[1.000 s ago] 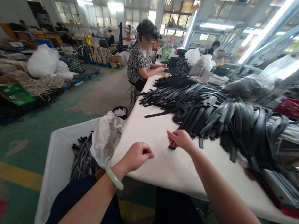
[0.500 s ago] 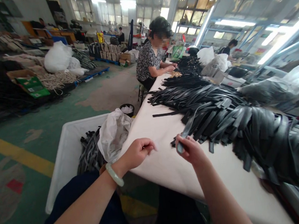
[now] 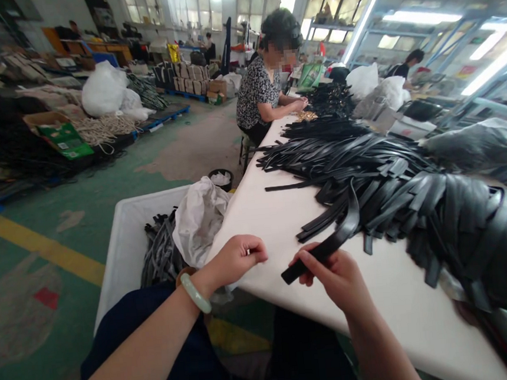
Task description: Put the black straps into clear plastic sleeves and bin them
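Note:
My right hand (image 3: pixel 332 275) pinches a black strap (image 3: pixel 313 261) close to its squared end. From the fingers the strap rises and curves back toward a big pile of black straps (image 3: pixel 380 170) on the white table (image 3: pixel 278 217). To its left, my left hand (image 3: pixel 242 259) is held over the near edge of the table with fingers curled and thumb and forefinger nearly together. Whatever it may hold is hidden. A pale green bangle (image 3: pixel 195 292) circles the left wrist. The two hands are apart.
Left of the table stands a white bin (image 3: pixel 126 230) with grey-black straps inside and a white sack (image 3: pixel 203 218) at its edge. A co-worker (image 3: pixel 263 94) sits farther along the table, near small gold-coloured pieces (image 3: pixel 307 115). Clear plastic bags (image 3: pixel 480 146) lie beyond the pile.
My right hand has turned, and the strap's end now points left toward my left hand, with its length drawn in a curve from the pile. My left hand has barely moved.

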Motion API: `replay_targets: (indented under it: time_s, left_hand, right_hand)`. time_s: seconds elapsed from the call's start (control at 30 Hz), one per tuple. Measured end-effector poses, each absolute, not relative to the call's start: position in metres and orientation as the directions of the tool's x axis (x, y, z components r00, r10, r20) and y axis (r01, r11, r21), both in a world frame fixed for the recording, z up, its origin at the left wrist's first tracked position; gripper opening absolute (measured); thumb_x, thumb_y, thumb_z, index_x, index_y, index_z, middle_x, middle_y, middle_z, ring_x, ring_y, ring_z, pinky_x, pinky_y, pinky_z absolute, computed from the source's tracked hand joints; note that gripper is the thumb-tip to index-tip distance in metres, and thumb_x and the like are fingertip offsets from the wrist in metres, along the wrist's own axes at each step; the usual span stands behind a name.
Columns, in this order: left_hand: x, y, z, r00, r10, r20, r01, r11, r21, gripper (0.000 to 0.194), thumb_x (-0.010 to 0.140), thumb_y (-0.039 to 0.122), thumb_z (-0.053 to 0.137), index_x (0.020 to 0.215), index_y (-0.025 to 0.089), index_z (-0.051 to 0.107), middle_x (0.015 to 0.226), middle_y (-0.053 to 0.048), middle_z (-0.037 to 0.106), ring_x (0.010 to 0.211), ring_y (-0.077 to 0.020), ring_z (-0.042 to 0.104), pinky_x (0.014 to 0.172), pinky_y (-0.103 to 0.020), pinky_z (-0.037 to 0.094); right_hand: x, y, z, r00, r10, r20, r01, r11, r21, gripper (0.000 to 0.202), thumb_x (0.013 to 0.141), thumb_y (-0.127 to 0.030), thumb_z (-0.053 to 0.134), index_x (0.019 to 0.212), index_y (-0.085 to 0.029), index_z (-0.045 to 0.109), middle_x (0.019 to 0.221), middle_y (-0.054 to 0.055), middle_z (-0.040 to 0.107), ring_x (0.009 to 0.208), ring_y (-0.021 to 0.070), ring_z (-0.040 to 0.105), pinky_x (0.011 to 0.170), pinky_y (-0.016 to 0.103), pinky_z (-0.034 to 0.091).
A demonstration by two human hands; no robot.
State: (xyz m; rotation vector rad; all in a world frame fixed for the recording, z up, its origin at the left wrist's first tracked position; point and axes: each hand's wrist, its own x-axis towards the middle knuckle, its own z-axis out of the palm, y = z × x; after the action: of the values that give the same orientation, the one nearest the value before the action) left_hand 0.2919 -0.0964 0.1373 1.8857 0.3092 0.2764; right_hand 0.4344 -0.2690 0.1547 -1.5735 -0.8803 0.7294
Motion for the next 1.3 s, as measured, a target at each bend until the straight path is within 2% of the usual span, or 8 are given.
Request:
replay_targets:
  time_s: [0.07,0.17,0.37,0.53,0.67,1.0,1.13,1.3]
  left_hand:
    - [0.291,-0.097,0.136,0.946,0.316,0.076,0.048,-0.366,0.929,0.015,0.078,0.015,0.055,0.064,0.014,0.060,0.065,0.001,0.056,0.065,-0.0102,0.048,0.063,-0.021,0.034]
    - [0.290,-0.098,0.136,0.963,0.266,0.033,0.063,-0.344,0.937,0.014,0.077,0.016,0.057,0.065,0.013,0.061,0.063,0.002,0.055,0.064,-0.0101,0.048,0.063,-0.020,0.035]
    - [0.288,-0.099,0.137,0.991,0.126,-0.049,0.081,-0.266,0.961,0.009,0.077,0.021,0.062,0.073,0.014,0.066,0.068,0.002,0.060,0.067,-0.0108,0.051,0.063,-0.020,0.037]
    - [0.288,-0.099,0.136,0.993,0.092,-0.081,0.103,-0.266,0.958,0.009,0.076,0.020,0.062,0.072,0.013,0.065,0.068,0.002,0.058,0.067,-0.0104,0.050,0.062,-0.019,0.037]
    - [0.289,-0.099,0.132,0.993,0.063,-0.098,0.112,-0.286,0.952,0.013,0.078,0.022,0.059,0.072,0.012,0.066,0.064,0.002,0.056,0.064,-0.0100,0.047,0.061,-0.019,0.036]
    - [0.288,-0.099,0.130,0.991,-0.027,-0.131,0.124,-0.182,0.975,0.016,0.080,0.024,0.058,0.075,0.012,0.065,0.065,0.002,0.054,0.062,-0.0088,0.045,0.059,-0.018,0.035]
    - [0.290,-0.099,0.130,0.991,-0.016,-0.131,0.127,-0.172,0.977,0.014,0.080,0.023,0.058,0.073,0.011,0.065,0.064,0.002,0.053,0.061,-0.0086,0.045,0.058,-0.018,0.035]
    - [0.290,-0.100,0.134,0.993,0.012,-0.117,0.117,-0.177,0.977,0.015,0.080,0.024,0.060,0.074,0.012,0.065,0.064,0.002,0.054,0.062,-0.0089,0.045,0.059,-0.018,0.035]
  right_hand:
    - [0.433,-0.272,0.159,0.643,0.758,0.106,0.195,-0.029,-0.980,0.031,0.086,-0.045,0.062,0.082,-0.015,0.066,0.056,0.003,0.065,0.048,0.0139,0.059,0.045,0.024,0.049]
    - [0.430,-0.273,0.167,0.707,0.680,0.195,0.260,0.006,-0.965,0.029,0.085,-0.045,0.062,0.082,-0.016,0.066,0.056,0.003,0.065,0.048,0.0150,0.060,0.045,0.025,0.051]
    - [0.427,-0.266,0.172,0.658,0.745,0.107,0.295,-0.125,-0.947,0.034,0.084,-0.049,0.061,0.081,-0.016,0.064,0.050,0.001,0.061,0.042,0.0135,0.057,0.041,0.023,0.047]
    - [0.435,-0.266,0.170,0.500,0.863,0.075,0.376,-0.138,-0.916,0.033,0.086,-0.047,0.058,0.078,-0.015,0.062,0.047,-0.002,0.053,0.039,0.0099,0.050,0.037,0.019,0.037]
    - [0.441,-0.269,0.172,0.415,0.907,0.067,0.445,-0.138,-0.885,0.032,0.088,-0.043,0.055,0.078,-0.014,0.063,0.048,-0.003,0.050,0.041,0.0084,0.046,0.038,0.019,0.035]
    - [0.443,-0.268,0.163,0.373,0.921,0.117,0.456,-0.072,-0.887,0.027,0.091,-0.038,0.054,0.082,-0.015,0.063,0.051,-0.004,0.049,0.045,0.0084,0.046,0.042,0.019,0.036]
    - [0.443,-0.268,0.161,0.395,0.908,0.142,0.462,-0.063,-0.885,0.027,0.090,-0.039,0.055,0.082,-0.015,0.064,0.052,-0.003,0.051,0.046,0.0093,0.049,0.042,0.019,0.037]
    - [0.439,-0.267,0.153,0.469,0.872,0.139,0.370,-0.051,-0.928,0.027,0.088,-0.041,0.058,0.083,-0.015,0.063,0.051,-0.003,0.054,0.042,0.0100,0.050,0.041,0.020,0.039]
